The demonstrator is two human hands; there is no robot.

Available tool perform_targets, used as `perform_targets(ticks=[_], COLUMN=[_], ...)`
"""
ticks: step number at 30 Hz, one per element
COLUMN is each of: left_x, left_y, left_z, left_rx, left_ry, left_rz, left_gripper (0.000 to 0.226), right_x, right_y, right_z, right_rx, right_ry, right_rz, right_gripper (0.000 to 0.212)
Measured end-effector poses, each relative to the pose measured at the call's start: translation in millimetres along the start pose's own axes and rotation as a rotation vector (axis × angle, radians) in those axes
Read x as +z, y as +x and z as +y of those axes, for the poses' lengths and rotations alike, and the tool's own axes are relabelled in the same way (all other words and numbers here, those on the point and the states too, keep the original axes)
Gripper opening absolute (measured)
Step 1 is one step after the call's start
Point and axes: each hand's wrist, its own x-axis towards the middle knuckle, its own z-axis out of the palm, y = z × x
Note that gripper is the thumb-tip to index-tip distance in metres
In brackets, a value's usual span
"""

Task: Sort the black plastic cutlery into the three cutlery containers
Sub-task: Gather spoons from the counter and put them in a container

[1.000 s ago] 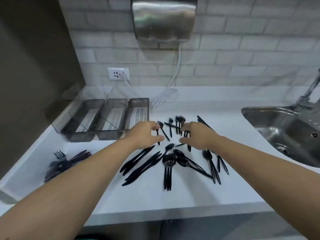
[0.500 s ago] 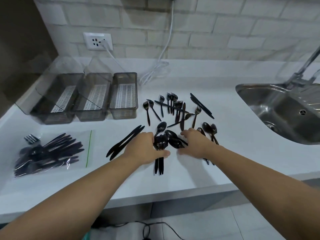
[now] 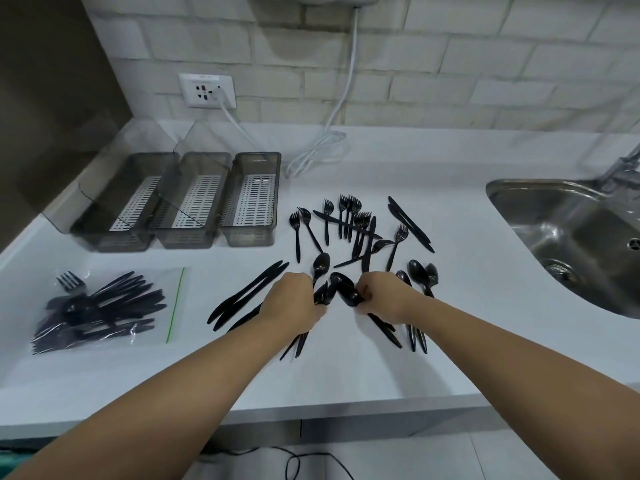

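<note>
Barely started: three smoky translucent plastic cutlery containers [image 3: 180, 202] at centre-left hold no cutlery. Black plastic forks, knives and spoons [image 3: 360, 233] lie scattered mid-tabletop. Left hand [image 3: 294, 303] and right hand [image 3: 384, 296] each grip spoons there.

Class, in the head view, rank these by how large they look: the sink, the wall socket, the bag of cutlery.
1. sink, though cut off by the frame.
2. bag of cutlery.
3. wall socket, also farthest away.
</note>
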Motion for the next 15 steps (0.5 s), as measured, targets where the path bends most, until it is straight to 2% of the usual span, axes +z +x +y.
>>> perform_targets(ticks=[3,11,15], left_x=[-1,-3,-3], left_y=[4,11,12], left_z=[2,-3,-2], left_rx=[-0.019,-0.065,-0.058], left_ry=[-0.047,-0.297,-0.457], left_rz=[-0.015,-0.016,-0.045], left_gripper=[0.018,0.023,0.011], right_x=[-2,-9,-15], right_y=[1,7,9], right_z=[-3,-2,-3], right_rx=[-0.02,-0.037,-0.042], right_ry=[0.029,0.159,0.231], right_rz=[-0.031,-0.01,0.003], right_gripper=[0.022,0.01,0.007])
